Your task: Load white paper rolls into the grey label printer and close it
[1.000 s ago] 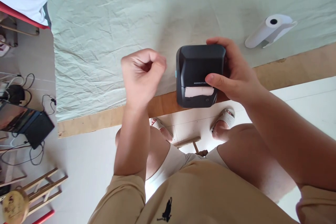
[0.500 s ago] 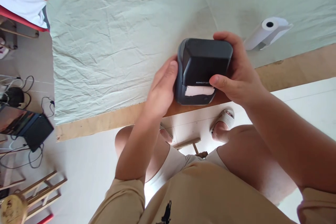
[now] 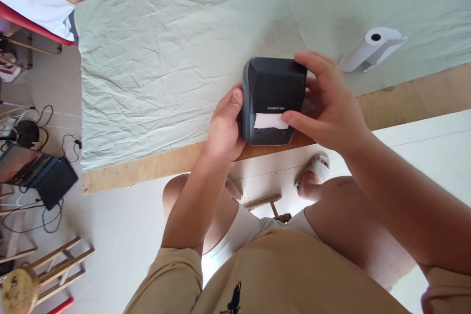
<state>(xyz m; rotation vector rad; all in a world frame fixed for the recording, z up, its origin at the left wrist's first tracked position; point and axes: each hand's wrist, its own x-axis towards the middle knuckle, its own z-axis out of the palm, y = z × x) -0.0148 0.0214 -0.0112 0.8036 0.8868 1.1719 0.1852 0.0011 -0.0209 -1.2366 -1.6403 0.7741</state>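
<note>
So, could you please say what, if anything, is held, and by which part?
The black printer, by its left side in the left hand; the right hand is at its right.

Both forearms [image 3: 192, 198] stretch forward: left grip [image 3: 226, 127] curled, right grip [image 3: 331, 103] arched, its thumb [image 3: 296, 120] apart from the fingers [image 3: 318, 63].

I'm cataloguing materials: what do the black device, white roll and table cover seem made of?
Black device: probably plastic, satin, with rounded edges. White roll: likely paper, smooth, with a thin loose flap. Table cover: apparently fabric, matte, given its wrinkles.
</note>
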